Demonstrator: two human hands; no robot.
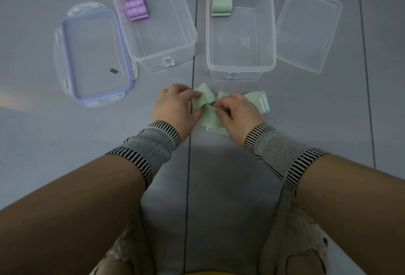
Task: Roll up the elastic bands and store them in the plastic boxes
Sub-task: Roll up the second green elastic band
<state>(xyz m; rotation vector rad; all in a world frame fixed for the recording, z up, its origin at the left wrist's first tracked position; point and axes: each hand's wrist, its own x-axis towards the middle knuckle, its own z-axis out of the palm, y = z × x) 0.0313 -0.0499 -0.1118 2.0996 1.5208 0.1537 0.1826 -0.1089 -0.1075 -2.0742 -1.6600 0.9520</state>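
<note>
A person sits over a grey floor (285,121), both forearms reaching forward, each wrist wrapped in a striped and mesh wristband. Between the hands lies a loose pale green elastic band (210,117), crumpled and partly folded, with a printed end flap sticking out to the right. The left hand (175,108) pinches the band's left fold between thumb and curled fingers. The right hand (236,113) has its fingers curled down onto the band's middle, gripping the fabric.

Farther away stand two clear plastic boxes, both open. The left box (186,40) is turned at a slight angle and holds three purple rolled bands (135,8) stacked side by side against its far left wall; the rest of its bottom is bare. The right box (272,33) sits squarer and holds one green rolled band (221,7) in its far left corner. A dark floor seam runs between the two boxes and on toward the person, passing just left of the loose band.

A blue-rimmed lid (65,51) with clips lies flat to the left of the left box, its right edge touching or just beside that box. A plain clear lid (328,60) lies to the right of the right box, tilted, close to its wall. Bare floor separates the near edges of the boxes from the hands.
</note>
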